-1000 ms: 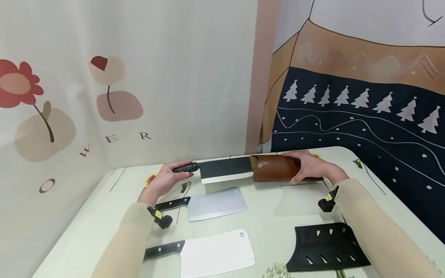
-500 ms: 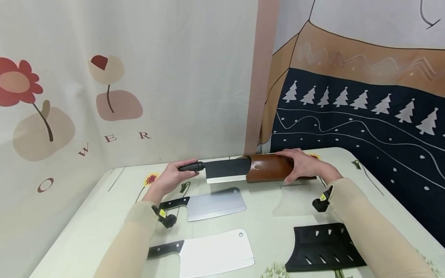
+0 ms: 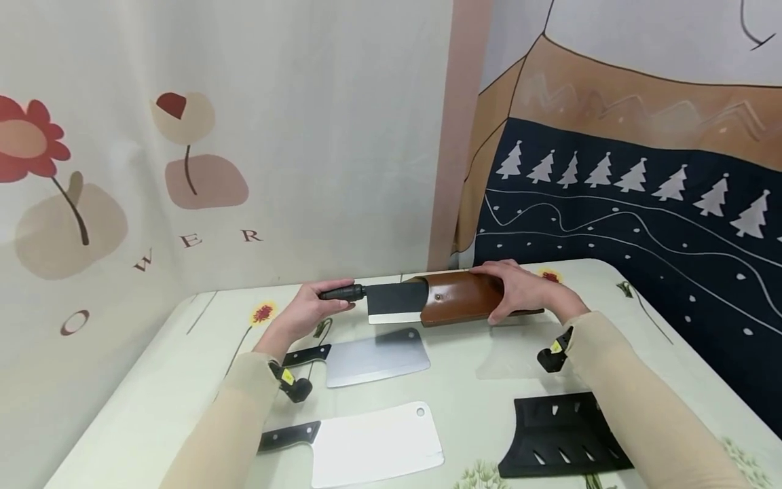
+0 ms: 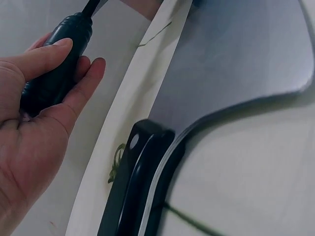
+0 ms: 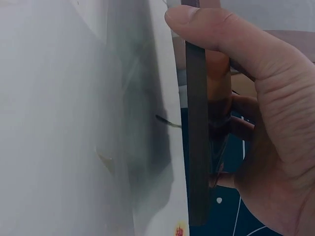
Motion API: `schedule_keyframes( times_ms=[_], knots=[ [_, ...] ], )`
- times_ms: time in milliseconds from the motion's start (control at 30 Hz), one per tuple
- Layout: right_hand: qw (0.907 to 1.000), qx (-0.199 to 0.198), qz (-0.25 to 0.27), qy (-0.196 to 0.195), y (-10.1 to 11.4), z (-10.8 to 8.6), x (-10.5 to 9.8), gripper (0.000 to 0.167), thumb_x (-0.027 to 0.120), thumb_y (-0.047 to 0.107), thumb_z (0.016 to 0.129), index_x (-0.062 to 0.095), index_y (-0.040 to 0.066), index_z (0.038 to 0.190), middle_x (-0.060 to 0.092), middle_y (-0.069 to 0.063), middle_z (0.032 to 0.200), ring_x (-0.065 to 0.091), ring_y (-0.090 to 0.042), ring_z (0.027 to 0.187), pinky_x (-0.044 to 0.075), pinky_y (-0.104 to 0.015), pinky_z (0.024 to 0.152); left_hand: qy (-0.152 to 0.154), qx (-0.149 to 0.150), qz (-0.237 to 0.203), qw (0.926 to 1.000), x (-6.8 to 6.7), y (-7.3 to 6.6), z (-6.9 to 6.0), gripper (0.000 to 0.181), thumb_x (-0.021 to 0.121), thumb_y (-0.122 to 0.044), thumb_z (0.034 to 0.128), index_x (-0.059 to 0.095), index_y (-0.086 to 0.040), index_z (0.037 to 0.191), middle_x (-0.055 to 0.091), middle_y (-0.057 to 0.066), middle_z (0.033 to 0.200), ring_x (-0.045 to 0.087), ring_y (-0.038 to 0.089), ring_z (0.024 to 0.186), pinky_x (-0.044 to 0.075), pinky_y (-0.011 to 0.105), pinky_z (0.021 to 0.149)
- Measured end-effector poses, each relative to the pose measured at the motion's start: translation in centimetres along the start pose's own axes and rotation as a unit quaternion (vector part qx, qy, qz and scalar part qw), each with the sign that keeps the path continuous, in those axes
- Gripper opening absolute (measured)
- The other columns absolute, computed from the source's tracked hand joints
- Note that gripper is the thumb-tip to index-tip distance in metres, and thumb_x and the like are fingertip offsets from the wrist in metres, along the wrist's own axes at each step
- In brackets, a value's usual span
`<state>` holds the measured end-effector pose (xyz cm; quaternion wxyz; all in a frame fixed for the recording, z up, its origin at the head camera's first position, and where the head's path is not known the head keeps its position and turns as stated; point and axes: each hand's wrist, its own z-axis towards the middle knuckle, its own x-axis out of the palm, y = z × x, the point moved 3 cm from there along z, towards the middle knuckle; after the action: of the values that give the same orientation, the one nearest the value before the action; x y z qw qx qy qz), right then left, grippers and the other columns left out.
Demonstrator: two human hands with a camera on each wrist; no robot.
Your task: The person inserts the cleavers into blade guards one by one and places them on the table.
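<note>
At the back of the table, my left hand [image 3: 298,316] pinches the dark ribbed handle [image 3: 343,293] of a cleaver [image 3: 396,300]. In the left wrist view the thumb lies along that handle [image 4: 61,64], with fingers beneath it. The cleaver's dark blade with its bright edge runs partly into a brown leather sheath [image 3: 459,299]; the rest is hidden inside. My right hand [image 3: 519,293] grips the sheath's far end, thumb at the lower edge and fingers over the top. The right wrist view shows the sheath's dark edge [image 5: 198,132] between thumb and fingers.
Two black-handled cleavers lie nearer on the table: a grey one [image 3: 377,358] and a bright one [image 3: 375,445]. A black slotted blade cover [image 3: 559,435] lies front right, partly behind my right sleeve. Behind it is a clear plastic piece [image 3: 510,356]. A curtain [image 3: 318,170] hangs behind the table.
The leather sheath has moved left with my right hand and covers more of the blade. My left hand and the handle have shifted slightly right.
</note>
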<state>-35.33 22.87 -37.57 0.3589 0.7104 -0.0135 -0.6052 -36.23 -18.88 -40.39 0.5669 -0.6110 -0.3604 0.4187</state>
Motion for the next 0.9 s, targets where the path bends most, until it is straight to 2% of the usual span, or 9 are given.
schedule_keyframes(
  times_ms=[167,333,567,800,900],
  knots=[
    [1.0,0.0,-0.004,0.003,0.4,0.0,0.1,0.101,0.096,0.024,0.067,0.046,0.015,0.154,0.034,-0.021,0.156,0.024,-0.043,0.137,0.04,-0.067,0.102,0.001,0.017,0.012,0.9998,0.8,0.2,0.5,0.054,0.06,0.012,0.095,0.048,0.007,0.148,0.055,0.032,0.14,0.068,0.029,0.114,0.052,0.026,0.094],
    [0.9999,-0.011,-0.01,0.004,1.4,0.2,0.2,0.1,0.096,0.024,0.067,0.046,0.015,0.154,0.037,-0.018,0.154,0.027,-0.04,0.136,0.042,-0.065,0.101,0.0,0.037,-0.003,0.9993,1.4,0.2,0.8,0.055,0.062,0.014,0.0925,0.048,0.011,0.146,0.054,0.034,0.138,0.071,0.023,0.106,0.053,0.03,0.095],
    [0.9999,-0.01,-0.002,0.005,2.1,0.4,0.2,0.1,0.096,0.024,0.066,0.047,0.016,0.153,0.038,-0.017,0.152,0.027,-0.039,0.135,0.043,-0.064,0.1,-0.009,0.036,-0.008,0.9993,2.2,-0.2,1.0,0.055,0.06,0.017,0.0919,0.049,0.011,0.145,0.053,0.035,0.139,0.069,0.029,0.109,0.052,0.033,0.097],
    [0.9999,-0.013,0.002,0.001,2.3,1.0,0.3,0.1,0.096,0.025,0.066,0.047,0.016,0.153,0.041,-0.016,0.15,0.029,-0.037,0.134,0.044,-0.061,0.1,-0.004,0.033,-0.005,0.9994,3.1,-0.5,1.3,0.054,0.06,0.013,0.0935,0.049,0.009,0.146,0.053,0.032,0.142,0.056,0.05,0.124,0.051,0.033,0.1],
    [0.9998,-0.021,-0.001,-0.003,2.6,1.5,0.3,0.1,0.096,0.025,0.066,0.048,0.015,0.153,0.045,-0.016,0.149,0.03,-0.036,0.132,0.043,-0.06,0.1,-0.012,0.03,-0.006,0.9995,3.2,-0.6,1.3,0.054,0.061,0.013,0.0929,0.05,0.008,0.146,0.053,0.031,0.141,0.054,0.053,0.125,0.05,0.033,0.1]
  ],
)
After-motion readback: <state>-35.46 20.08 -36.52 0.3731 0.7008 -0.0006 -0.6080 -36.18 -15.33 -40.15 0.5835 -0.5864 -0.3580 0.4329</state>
